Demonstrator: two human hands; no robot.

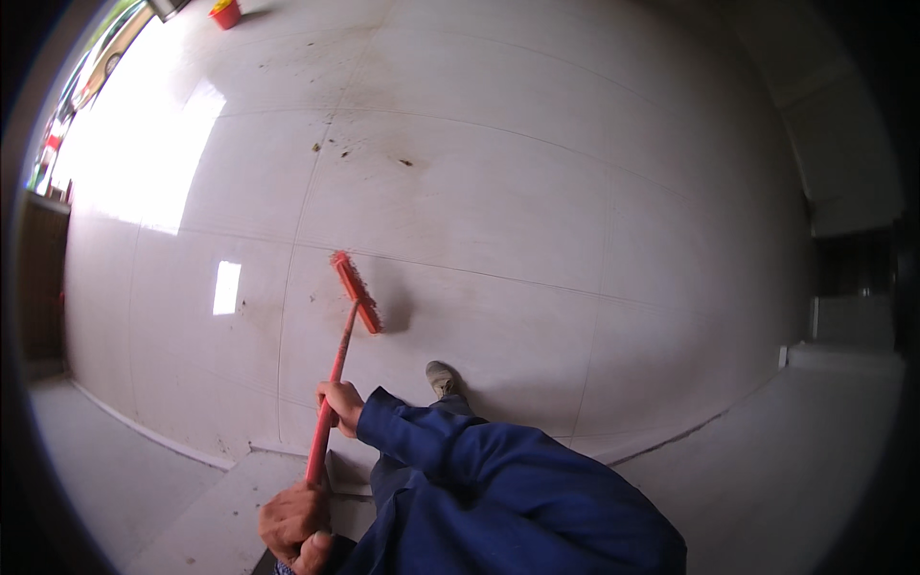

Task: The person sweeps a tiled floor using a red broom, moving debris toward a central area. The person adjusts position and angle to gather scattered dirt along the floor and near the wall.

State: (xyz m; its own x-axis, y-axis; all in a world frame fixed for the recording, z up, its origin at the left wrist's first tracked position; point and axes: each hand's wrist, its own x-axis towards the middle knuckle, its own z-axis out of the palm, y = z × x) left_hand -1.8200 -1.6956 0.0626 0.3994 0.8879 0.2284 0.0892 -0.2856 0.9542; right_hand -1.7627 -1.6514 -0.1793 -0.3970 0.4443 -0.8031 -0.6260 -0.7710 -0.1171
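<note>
A red push broom with a long handle slants across the floor in front of me. Its bristled head (357,291) rests on the pale tiled floor (503,215), and a soft shadow falls to its right. My left hand (295,521) is wrapped around the upper end of the red broom handle (318,445). Farther down the handle, my right hand (341,406) grips it, with the arm in a dark blue sleeve.
Dark bits of debris (345,153) and brownish dirt streaks lie beyond the broom. At the far left, a red bucket (226,14) stands near a bright opening with a parked car (115,57) outside. My shoe (440,379) is on the tiles. Walls (762,460) bound the floor behind.
</note>
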